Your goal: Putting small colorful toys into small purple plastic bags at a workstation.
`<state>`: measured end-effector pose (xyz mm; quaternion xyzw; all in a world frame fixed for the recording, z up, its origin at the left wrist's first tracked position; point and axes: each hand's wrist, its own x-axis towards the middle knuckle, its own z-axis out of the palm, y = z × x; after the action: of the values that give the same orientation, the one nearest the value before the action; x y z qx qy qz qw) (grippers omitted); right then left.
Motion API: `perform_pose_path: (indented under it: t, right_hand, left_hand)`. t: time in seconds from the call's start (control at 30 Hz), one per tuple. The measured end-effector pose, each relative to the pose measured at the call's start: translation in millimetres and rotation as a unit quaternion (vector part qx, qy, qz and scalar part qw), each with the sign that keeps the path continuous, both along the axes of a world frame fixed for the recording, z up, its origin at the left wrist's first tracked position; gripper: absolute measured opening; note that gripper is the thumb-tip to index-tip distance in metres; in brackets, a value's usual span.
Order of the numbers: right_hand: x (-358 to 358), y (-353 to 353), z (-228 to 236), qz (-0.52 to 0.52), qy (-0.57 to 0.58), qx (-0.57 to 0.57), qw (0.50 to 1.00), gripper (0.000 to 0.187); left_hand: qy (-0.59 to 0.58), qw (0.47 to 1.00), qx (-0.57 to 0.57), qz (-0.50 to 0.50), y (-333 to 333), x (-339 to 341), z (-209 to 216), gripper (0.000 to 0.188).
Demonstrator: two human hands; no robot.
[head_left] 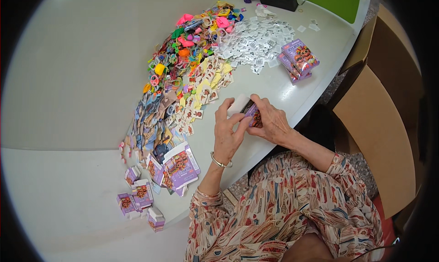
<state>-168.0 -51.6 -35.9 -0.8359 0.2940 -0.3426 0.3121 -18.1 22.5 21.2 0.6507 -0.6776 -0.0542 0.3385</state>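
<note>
Over the table's near edge, both hands hold a small purple carton (254,114) with colourful printed figures. Its white flap (238,105) stands up at the far left, beside a dark gap that looks like the opening. My left hand (226,131), with a bracelet at the wrist, pinches the carton's left side between thumb and fingers. My right hand (273,120) wraps round the other side. Whatever lies inside the carton is hidden. Far right of the hands sits a stack of similar purple boxes (299,60).
Left and ahead lie heaps of colourful trinkets (185,45), small white packets (258,40), picture stickers (199,93) and cards (151,113). Flat purple cartons (183,163) and several formed ones (141,193) are nearer left. A tape dispenser (281,0) stands far back; a large cardboard box (379,125) is right.
</note>
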Motion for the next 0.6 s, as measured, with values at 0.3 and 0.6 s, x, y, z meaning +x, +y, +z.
perform_pose_path:
  t: [0.3, 0.6]
  right_hand:
    - [-4, -6, 5, 0.019, 0.044, 0.004, 0.999, 0.080]
    - [-5, -11, 3, 0.027, 0.035, -0.083, 0.996, 0.081]
  left_hand:
    - [0.479, 0.874, 0.030, 0.071, 5, -4, 6, 0.028]
    - [0.388, 0.912, 0.131, 0.030, -11, -2, -22, 0.035]
